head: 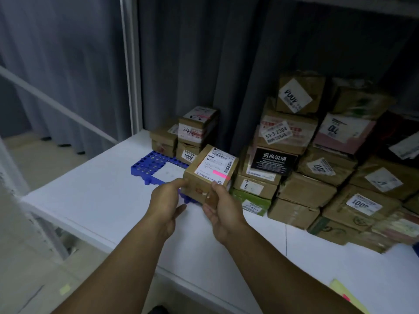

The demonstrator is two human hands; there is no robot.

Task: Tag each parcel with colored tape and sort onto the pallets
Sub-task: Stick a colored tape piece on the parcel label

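Grip on the parcel (205,177) is shared by both hands at the centre of the frame. The right hand (221,210) is closed on its lower right corner: the thumb is pressed on the near face, and the remaining fingers are tucked under and behind the box, out of sight. The left hand (166,199) is set against the lower left corner with bent fingertips, while its thumb is held apart below, off the cardboard. Whether those fingers clasp the corner or only press on it cannot be told.

The parcel is a small brown cardboard box, tilted, with a white label (215,165) on its upper face. A short strip of pink tape (221,174) is stuck across the label's lower right part.

The box is held just beyond the fingertips, above the near right corner of the blue pallet (150,164), which lies on the white bench (97,191). Contact between box and pallet cannot be judged. At the pallet's far side, a small stack of parcels (196,132) is seen; one of its labels also bears a pink mark. To the right of the frame a large heap of parcels (317,168) is piled on the bench, with a green parcel (250,200) at its near left edge, just beside the right hand.
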